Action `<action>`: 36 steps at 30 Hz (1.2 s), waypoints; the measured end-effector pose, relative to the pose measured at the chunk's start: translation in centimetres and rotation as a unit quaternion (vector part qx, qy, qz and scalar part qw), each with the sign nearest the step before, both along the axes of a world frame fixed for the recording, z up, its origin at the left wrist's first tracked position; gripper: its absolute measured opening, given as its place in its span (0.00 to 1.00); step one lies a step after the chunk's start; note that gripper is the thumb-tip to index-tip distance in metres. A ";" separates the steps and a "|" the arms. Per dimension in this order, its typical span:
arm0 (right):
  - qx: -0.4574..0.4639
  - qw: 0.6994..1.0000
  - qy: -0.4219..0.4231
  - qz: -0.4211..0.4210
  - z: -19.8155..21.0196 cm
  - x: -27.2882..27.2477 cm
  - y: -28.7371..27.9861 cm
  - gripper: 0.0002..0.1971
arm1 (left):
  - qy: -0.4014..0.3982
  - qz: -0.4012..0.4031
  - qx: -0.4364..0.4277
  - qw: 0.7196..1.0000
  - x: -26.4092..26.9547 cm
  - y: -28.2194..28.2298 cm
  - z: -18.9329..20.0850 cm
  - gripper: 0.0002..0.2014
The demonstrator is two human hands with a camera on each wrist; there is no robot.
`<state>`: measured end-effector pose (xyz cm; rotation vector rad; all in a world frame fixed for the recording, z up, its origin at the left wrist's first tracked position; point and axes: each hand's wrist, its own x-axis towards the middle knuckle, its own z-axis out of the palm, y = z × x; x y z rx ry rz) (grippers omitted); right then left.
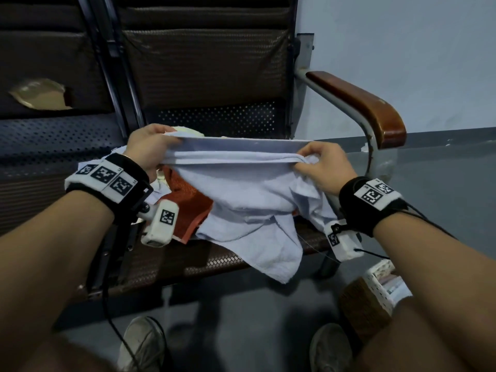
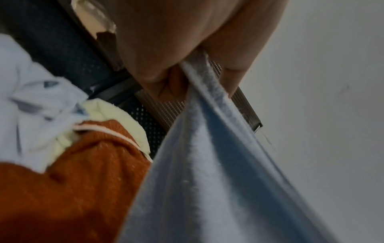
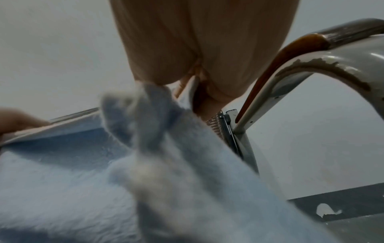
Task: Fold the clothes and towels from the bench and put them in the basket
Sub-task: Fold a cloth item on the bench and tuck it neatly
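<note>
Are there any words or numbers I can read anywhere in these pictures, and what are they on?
None: no words, brands or numbers can be read in any view.
The wristbands on the left hand and right hand carry only black-and-white square code patterns, not letters.
The light blue towel shows no readable label.

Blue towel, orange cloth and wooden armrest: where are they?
blue towel (image 1: 249,189), head view, its middle, below the held edge.
orange cloth (image 2: 68,189), left wrist view, its knitted surface.
wooden armrest (image 1: 359,103), head view, its top.
</note>
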<state>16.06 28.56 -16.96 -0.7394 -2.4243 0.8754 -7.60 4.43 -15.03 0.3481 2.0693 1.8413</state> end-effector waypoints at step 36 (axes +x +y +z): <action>0.041 0.998 -0.010 -0.052 9.6 0.0 1.7 0.14 | 0.318 -0.002 -0.055 0.947 -1.0 -0.9 5.2 0.21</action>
